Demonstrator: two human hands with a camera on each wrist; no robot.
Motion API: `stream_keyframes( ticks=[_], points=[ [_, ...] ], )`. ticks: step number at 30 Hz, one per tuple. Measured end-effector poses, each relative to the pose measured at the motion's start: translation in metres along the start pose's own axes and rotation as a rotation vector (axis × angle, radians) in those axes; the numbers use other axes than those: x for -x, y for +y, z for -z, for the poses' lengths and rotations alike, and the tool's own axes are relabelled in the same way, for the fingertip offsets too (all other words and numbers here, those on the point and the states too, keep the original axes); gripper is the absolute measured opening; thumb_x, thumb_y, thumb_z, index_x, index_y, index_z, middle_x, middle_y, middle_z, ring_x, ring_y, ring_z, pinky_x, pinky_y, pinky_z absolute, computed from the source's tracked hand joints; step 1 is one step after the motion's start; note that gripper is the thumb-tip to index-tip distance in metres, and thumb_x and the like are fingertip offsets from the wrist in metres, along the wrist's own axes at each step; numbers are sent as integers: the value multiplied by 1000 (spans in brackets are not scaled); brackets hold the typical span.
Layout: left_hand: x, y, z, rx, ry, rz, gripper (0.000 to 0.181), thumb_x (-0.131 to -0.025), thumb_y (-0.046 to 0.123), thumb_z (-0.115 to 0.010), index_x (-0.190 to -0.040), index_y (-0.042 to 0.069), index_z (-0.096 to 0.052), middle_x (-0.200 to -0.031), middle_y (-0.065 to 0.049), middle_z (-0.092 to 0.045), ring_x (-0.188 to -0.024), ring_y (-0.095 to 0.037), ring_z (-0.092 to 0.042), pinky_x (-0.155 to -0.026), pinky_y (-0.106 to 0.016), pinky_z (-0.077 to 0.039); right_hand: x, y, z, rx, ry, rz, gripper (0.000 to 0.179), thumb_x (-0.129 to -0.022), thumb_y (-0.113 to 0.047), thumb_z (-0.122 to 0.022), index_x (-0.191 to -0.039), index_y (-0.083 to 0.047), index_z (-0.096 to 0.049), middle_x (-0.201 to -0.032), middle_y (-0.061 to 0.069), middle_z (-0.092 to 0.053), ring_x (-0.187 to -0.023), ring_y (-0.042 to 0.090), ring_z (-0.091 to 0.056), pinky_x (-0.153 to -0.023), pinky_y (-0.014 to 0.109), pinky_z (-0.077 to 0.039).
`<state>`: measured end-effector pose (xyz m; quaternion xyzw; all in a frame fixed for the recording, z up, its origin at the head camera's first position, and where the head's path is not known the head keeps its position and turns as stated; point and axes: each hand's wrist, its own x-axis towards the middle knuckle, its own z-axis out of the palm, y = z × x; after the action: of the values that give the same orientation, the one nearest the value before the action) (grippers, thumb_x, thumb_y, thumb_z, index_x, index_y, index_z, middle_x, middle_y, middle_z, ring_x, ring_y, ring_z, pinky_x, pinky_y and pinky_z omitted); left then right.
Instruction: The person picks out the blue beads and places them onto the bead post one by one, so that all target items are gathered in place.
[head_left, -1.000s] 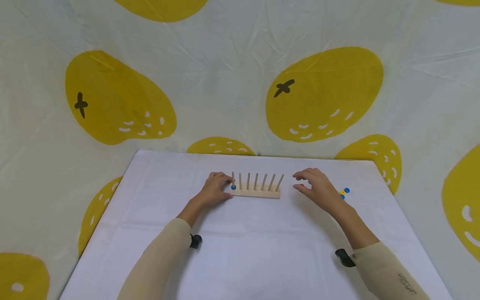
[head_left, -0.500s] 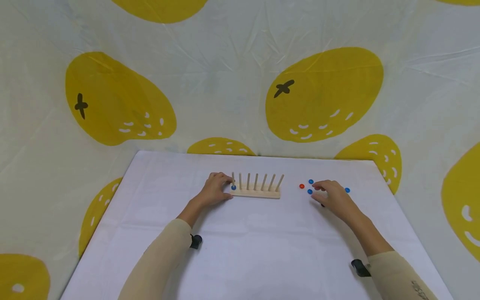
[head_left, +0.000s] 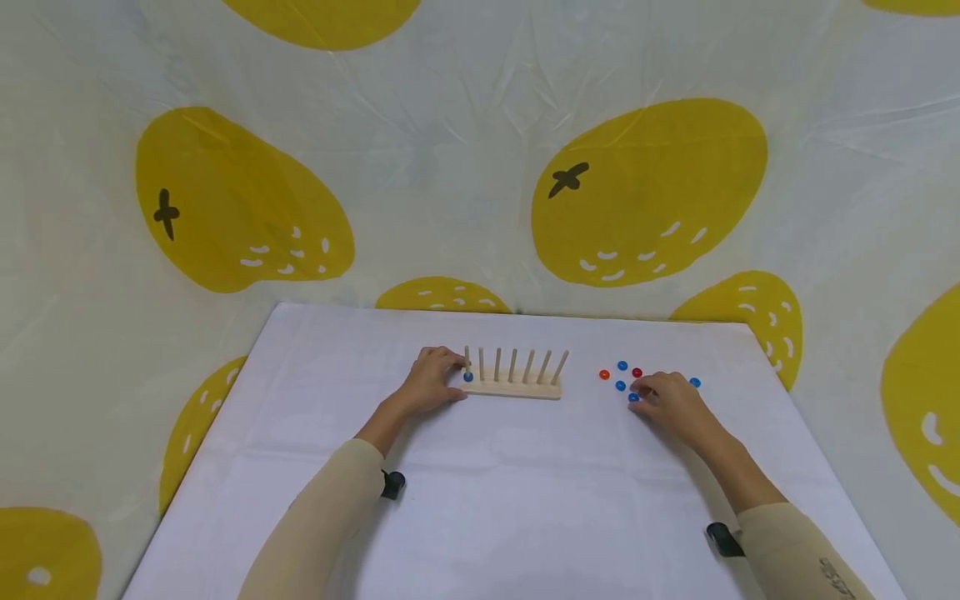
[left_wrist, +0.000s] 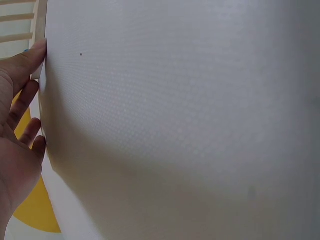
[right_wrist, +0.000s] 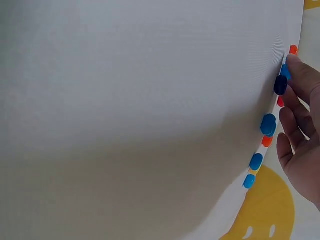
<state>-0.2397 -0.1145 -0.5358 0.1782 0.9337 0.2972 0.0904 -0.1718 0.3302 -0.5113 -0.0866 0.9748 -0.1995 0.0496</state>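
Observation:
My left hand (head_left: 430, 381) grips the left end of a wooden peg board (head_left: 517, 390), thumb at its near side and fingers behind. A row of several upright pegs rises from the board. One blue bead (head_left: 468, 377) sits low on the leftmost peg. To the right, my right hand (head_left: 671, 407) pinches a blue bead (head_left: 633, 397) low at the tabletop between thumb and fingertips. In the right wrist view this bead (right_wrist: 281, 85) looks dark blue, between thumb and index finger. Close by lie a red bead (head_left: 637, 372) and another blue bead (head_left: 620, 386).
An orange-red bead (head_left: 604, 375) and a blue bead (head_left: 622, 365) lie between board and right hand. Beyond that hand is another blue bead (head_left: 695, 382). A yellow bead (right_wrist: 255, 171) shows partly in the right wrist view. A patterned cloth (head_left: 450, 208) hangs behind the white table (head_left: 510, 500).
My right hand has moved right from beside the board to the loose beads, uncovering the red and blue ones and lowering to a blue bead. The left hand stays on the board.

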Motion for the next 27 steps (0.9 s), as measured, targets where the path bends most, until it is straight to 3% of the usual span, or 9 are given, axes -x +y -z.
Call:
stream_keyframes(
  ticks=[11,27],
  points=[
    [-1,-2,-2,-1,-11,13,56,-81,27,-89,-132,14,-68,-130,-3,-64,-140,-31,-41,-121,-50,-32,-3,6,-7,-4,15,6,27,-91,-18,-80,-114,-4,-75,-107,15,-73,-104,34,-58,-92,54,-55],
    [0,-1,-1,-24,1,0,57,-81,27,-90,-132,13,-68,-130,-4,-64,-140,-32,-41,-121,-51,-32,-5,7,-7,4,10,13,23,-90,-18,-81,-109,-7,-76,-97,7,-71,-98,28,-57,-88,49,-55]
  ],
)
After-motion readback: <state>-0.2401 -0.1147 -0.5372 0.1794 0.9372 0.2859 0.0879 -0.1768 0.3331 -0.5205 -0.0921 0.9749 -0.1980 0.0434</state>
